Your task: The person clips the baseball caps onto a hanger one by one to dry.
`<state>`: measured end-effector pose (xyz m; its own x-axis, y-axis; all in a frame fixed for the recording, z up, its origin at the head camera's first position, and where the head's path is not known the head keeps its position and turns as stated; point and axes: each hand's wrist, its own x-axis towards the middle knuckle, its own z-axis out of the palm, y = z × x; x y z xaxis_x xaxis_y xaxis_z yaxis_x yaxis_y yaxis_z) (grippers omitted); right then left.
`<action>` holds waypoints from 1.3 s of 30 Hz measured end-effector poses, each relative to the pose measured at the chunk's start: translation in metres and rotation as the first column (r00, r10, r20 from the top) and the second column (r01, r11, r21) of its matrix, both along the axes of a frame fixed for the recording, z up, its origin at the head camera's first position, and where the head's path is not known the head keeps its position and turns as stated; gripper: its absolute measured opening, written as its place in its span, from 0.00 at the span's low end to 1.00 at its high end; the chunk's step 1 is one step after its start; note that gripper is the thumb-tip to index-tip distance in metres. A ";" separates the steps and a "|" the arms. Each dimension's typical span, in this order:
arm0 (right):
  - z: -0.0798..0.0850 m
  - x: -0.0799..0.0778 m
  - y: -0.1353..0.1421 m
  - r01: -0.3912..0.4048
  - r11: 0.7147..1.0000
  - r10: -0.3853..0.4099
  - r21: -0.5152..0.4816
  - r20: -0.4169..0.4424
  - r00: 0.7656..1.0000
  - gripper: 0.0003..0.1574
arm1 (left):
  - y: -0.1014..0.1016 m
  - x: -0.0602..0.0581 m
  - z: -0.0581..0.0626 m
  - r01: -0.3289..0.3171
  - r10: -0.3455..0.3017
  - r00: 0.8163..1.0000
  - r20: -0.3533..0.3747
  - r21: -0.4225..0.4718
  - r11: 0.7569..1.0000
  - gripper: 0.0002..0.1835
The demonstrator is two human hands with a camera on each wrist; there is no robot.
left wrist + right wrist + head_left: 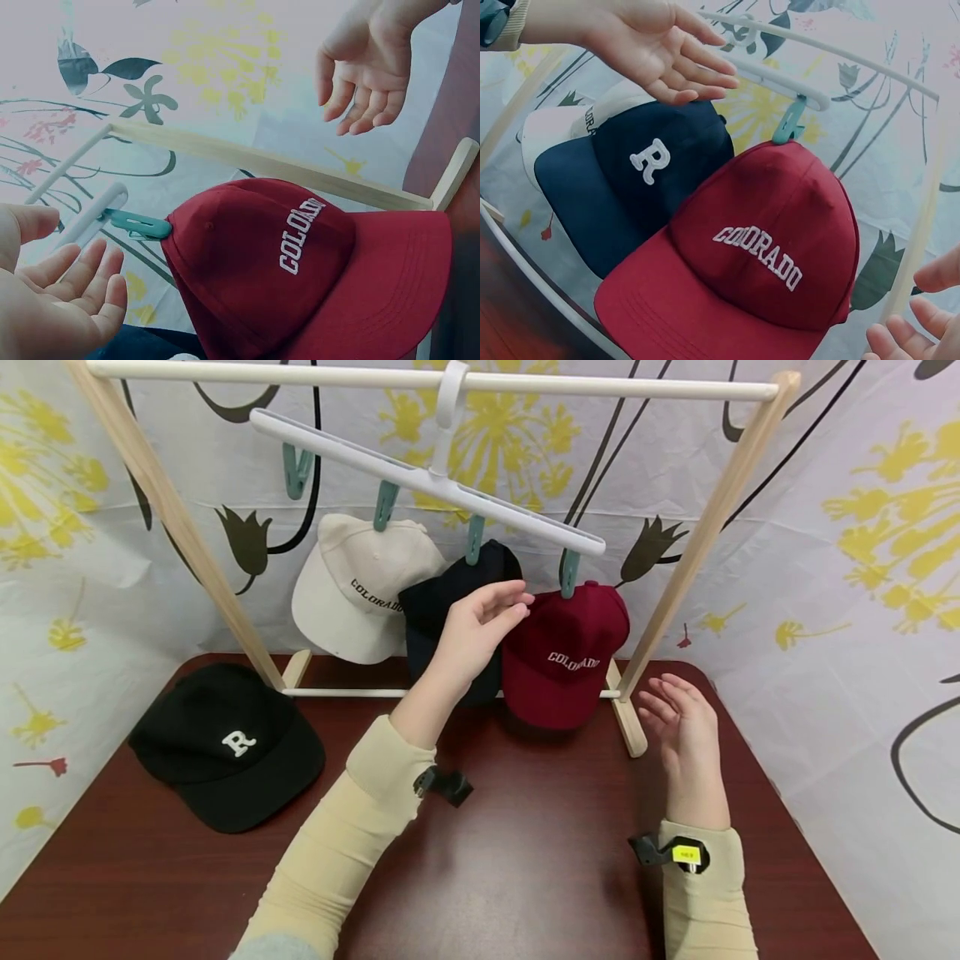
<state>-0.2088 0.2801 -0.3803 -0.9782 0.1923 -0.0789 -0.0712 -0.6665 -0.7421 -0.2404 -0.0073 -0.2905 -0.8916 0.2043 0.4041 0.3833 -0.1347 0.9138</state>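
A red cap (566, 652) lettered COLORADO hangs from a teal clip (570, 573) at the low right end of a tilted white hanger (442, 485). Beside it hang a navy cap (652, 165) with a white R and a white cap (367, 585), each on a clip. My left hand (480, 627), fingers loosely bent and holding nothing, is in front of the navy cap, near the red cap's crown. To the right of the red cap, beside the rack's post, my right hand (682, 735) is raised with relaxed fingers and nothing in it.
A black cap (232, 743) with a white R lies on the left of the dark red table (510, 860). The wooden rack (693, 543) stands at the back, its white top rod (600, 385) bearing the hanger. One clip (297, 470) at the hanger's left end holds nothing.
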 end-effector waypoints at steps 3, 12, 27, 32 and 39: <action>0.001 0.001 -0.001 -0.005 1.000 0.005 -0.013 -0.014 1.000 0.04 | -0.004 0.004 -0.003 -0.007 0.006 1.000 0.001 0.022 1.000 0.18; 0.009 0.004 -0.009 -0.018 1.000 0.019 0.007 -0.063 0.998 0.04 | -0.018 0.014 -0.010 -0.068 0.069 0.997 -0.022 0.039 0.997 0.16; 0.022 0.014 -0.025 -0.007 0.997 0.020 0.079 -0.157 0.987 0.04 | -0.057 0.031 -0.023 -0.231 0.231 0.972 0.044 0.005 0.973 0.16; 0.022 0.016 -0.034 -0.006 0.993 0.029 0.121 -0.184 0.982 0.05 | -0.075 0.041 -0.030 -0.293 0.292 0.954 0.064 0.019 0.956 0.16; 0.022 0.020 -0.050 -0.036 0.978 0.079 0.206 -0.206 0.975 0.06 | -0.102 0.060 -0.037 -0.398 0.392 0.915 0.097 0.062 0.915 0.14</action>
<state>-0.1892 0.2305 -0.3587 -0.9781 0.1256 0.1659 -0.2072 -0.5135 -0.8327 -0.1804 -0.1092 -0.3275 -0.9232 -0.2009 0.3277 0.3456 -0.0602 0.9365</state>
